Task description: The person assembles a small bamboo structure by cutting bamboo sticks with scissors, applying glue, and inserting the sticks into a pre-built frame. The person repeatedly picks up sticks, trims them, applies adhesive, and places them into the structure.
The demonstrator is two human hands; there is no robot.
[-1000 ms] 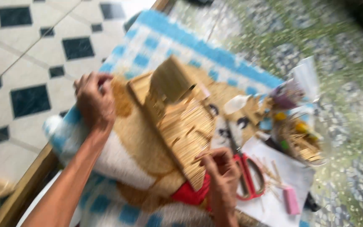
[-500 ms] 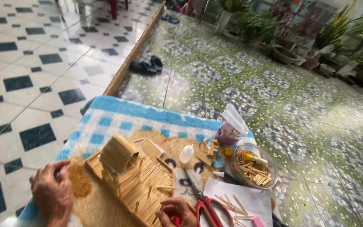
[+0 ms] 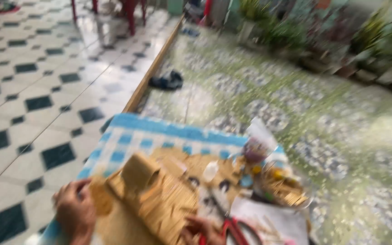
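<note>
A model made of thin wooden sticks [image 3: 159, 199], with a small box-shaped part on top, lies on a blue-and-white checked mat [image 3: 159, 134]. My left hand [image 3: 74, 213] grips the model's left edge at the bottom left of the view. My right hand [image 3: 201, 229] rests against the model's lower right side, only partly in view, with its fingers curled on the sticks. Red-handled scissors [image 3: 237, 231] lie just right of that hand. The whole view is blurred.
A clear plastic bag of small craft bits and loose sticks [image 3: 273, 179] sits at the mat's right, with white paper [image 3: 268, 220] below it. Dark sandals [image 3: 166, 80] lie by a wooden threshold strip [image 3: 148, 79]. Checked tiles lie left, mossy paving and potted plants right.
The view has tilted upward, so the mat, the model and both hands have slid toward the bottom edge. Both hands stay on the stick model.
</note>
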